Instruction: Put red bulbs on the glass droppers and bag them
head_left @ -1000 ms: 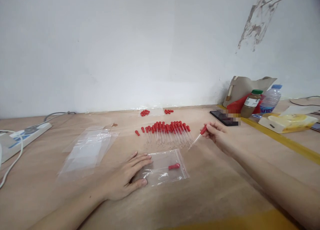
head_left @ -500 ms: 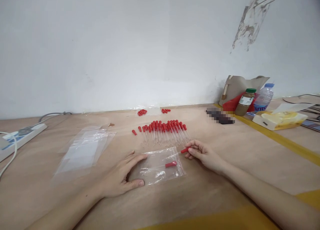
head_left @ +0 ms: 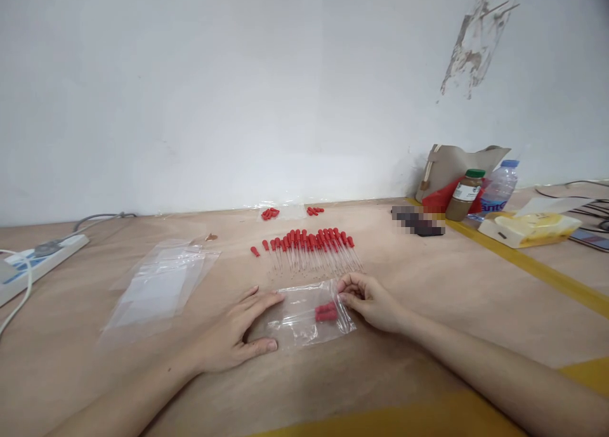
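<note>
A clear zip bag (head_left: 299, 332) lies flat on the table in front of me. Inside it are two glass droppers with red rubber bulbs (head_left: 326, 312), side by side, bulbs toward the right end. My left hand (head_left: 242, 329) rests at the bag's left end, thumb and fingers spread along its edges. At the right end, my right hand (head_left: 364, 297) pinches the bag near its zip edge with fingers closed. Just beyond the bag lies a row of several more droppers (head_left: 316, 241), red bulbs pointing away from me.
Several flat clear bags (head_left: 159, 281) are stacked on the left, near a power strip (head_left: 57, 259). Loose red bulbs (head_left: 270, 214) lie by the wall. On the right are a dark blurred item (head_left: 423, 224), a brown-filled bottle (head_left: 464, 196), a water bottle (head_left: 499, 186) and a tissue pack (head_left: 528, 228).
My right hand has moved left to the bag's end and let go of the dropper, which now lies in the bag beside the first one. My left hand has stayed in place.
</note>
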A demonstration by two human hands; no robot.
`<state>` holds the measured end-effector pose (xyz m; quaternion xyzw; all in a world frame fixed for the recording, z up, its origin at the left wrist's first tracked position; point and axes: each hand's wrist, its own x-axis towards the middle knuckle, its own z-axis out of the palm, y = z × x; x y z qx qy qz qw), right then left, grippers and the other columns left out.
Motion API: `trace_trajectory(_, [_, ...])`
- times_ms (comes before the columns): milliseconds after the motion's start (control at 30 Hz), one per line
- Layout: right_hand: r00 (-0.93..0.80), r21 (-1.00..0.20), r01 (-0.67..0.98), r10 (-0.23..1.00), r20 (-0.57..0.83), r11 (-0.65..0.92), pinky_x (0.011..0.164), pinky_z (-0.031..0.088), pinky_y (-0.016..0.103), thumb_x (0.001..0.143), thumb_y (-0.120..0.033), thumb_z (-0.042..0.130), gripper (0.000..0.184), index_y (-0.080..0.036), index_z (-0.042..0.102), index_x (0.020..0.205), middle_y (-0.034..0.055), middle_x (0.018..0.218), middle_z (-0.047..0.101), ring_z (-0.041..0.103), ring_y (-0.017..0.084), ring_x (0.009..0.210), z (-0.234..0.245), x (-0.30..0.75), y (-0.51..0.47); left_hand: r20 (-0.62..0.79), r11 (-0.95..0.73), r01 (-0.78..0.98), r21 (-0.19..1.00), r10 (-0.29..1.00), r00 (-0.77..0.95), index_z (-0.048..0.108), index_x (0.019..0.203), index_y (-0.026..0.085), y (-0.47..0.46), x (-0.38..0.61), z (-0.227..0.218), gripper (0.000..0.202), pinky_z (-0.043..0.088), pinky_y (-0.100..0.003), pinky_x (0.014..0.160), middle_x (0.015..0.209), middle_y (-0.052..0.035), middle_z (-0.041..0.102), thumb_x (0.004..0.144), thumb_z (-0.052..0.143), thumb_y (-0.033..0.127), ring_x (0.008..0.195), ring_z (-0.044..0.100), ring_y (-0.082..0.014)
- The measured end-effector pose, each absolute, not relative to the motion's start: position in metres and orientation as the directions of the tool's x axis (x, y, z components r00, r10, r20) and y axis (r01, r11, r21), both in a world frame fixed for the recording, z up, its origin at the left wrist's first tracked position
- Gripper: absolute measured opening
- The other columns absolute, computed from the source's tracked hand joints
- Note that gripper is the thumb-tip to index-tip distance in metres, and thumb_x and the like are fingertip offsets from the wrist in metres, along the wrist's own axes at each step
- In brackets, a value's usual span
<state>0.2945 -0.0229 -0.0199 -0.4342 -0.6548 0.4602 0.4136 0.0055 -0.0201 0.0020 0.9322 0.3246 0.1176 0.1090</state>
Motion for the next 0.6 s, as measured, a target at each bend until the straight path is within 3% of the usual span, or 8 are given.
trace_trajectory(100, [-0.33, -0.987, 0.143, 0.944, 0.026, 0.077, 0.044, 0.035, 0.02, 0.069, -0.044, 0.059, 0.032, -0.018, 0.048, 0.086, -0.0031, 0.063, 0.057, 0.045, 0.006, 0.044, -0.018, 0.303, -0.023, 0.145, -0.775, 0.559, 0.294, 0.615, 0.775, 0.027, 0.133, 0.028, -0.02, 0.005, 0.003, 0.058, 0.021, -0.049, 0.104, 0.133, -0.0048, 0.041, 0.082, 0.049, 0.043, 0.123, 0.035, -0.0256])
trace_trajectory(200, [-0.28, -0.966, 0.257, 0.96, -0.035, 0.04, 0.037, 0.029, 0.019, 0.07, -0.045, 0.056, 0.033, -0.017, 0.05, 0.086, -0.0006, 0.063, 0.062, 0.04, 0.005, 0.036, -0.012, 0.317, -0.011, 0.119, -0.788, 0.543, 0.291, 0.593, 0.797, 0.034, 0.131, 0.029, -0.019, 0.006, 0.003, 0.051, 0.018, -0.049, 0.105, 0.134, -0.0046, 0.04, 0.083, 0.049, 0.041, 0.123, 0.035, -0.0237])
trace_trajectory(300, [-0.135, -0.871, 0.445, 0.977, 0.165, 0.208, 0.045, 0.036, 0.02, 0.069, -0.036, 0.058, 0.021, -0.016, 0.055, 0.075, 0.0005, 0.061, 0.061, 0.048, 0.008, 0.047, -0.004, 0.329, 0.018, 0.099, -0.791, 0.547, 0.276, 0.589, 0.802, 0.039, 0.127, 0.031, -0.018, 0.006, 0.003, 0.046, 0.016, -0.05, 0.105, 0.136, -0.004, 0.037, 0.084, 0.048, 0.041, 0.124, 0.033, -0.0232])
trace_trajectory(400, [-0.099, -0.611, 0.73, 0.932, 0.349, 0.307, 0.054, 0.039, 0.024, 0.071, -0.03, 0.056, 0.014, -0.017, 0.061, 0.072, 0.0018, 0.063, 0.061, 0.052, 0.012, 0.057, 0.005, 0.332, 0.057, 0.089, -0.787, 0.553, 0.273, 0.593, 0.801, 0.039, 0.128, 0.032, -0.018, 0.005, 0.003, 0.045, 0.017, -0.05, 0.105, 0.136, -0.0036, 0.037, 0.084, 0.047, 0.041, 0.125, 0.033, -0.0231])
trace_trajectory(500, [-0.145, -0.396, 0.852, 0.881, 0.45, 0.342, 0.075, 0.039, 0.032, 0.076, -0.03, 0.051, 0.02, -0.018, 0.066, 0.083, 0.0067, 0.085, 0.063, 0.054, 0.018, 0.082, 0.011, 0.324, 0.092, 0.087, -0.782, 0.556, 0.281, 0.597, 0.797, 0.039, 0.128, 0.032, -0.018, 0.006, 0.004, 0.045, 0.017, -0.05, 0.105, 0.135, -0.0035, 0.038, 0.084, 0.047, 0.042, 0.124, 0.034, -0.0236])
trace_trajectory(600, [-0.123, -0.345, 0.893, 0.893, 0.434, 0.29, 0.086, 0.031, 0.043, 0.079, -0.041, 0.047, 0.031, -0.025, 0.062, 0.101, 0.0082, 0.112, 0.055, 0.043, 0.026, 0.106, 0.012, 0.31, 0.117, 0.079, -0.778, 0.563, 0.278, 0.603, 0.794, 0.039, 0.128, 0.031, -0.019, 0.006, 0.004, 0.046, 0.016, -0.049, 0.105, 0.135, -0.0035, 0.038, 0.084, 0.047, 0.043, 0.124, 0.033, -0.023])
